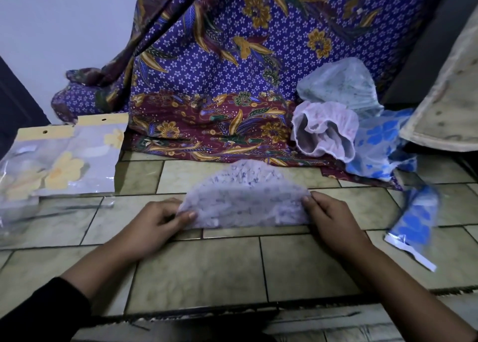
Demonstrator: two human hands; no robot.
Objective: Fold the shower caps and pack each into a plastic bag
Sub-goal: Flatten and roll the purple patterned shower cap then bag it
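Note:
A pale lilac shower cap (244, 196) with small purple marks lies folded into a half circle on the tiled floor, its straight edge toward me. My left hand (157, 224) pinches its left corner and my right hand (332, 217) pinches its right corner. A heap of loose caps sits at the right: a clear one (338, 85), a white ruffled one (324, 132) and a blue-flowered one (380, 145). A blue-flowered cap packed in a plastic bag (413, 227) lies to the right of my right hand. Plastic bags with yellow flowers (64, 160) lie at the left.
A purple and maroon batik cloth (219, 70) hangs behind the work spot and spreads onto the floor. A beige padded edge (450, 103) juts in at the upper right. The floor (201, 269) is tiled in olive brick shapes, with a dark seam near me.

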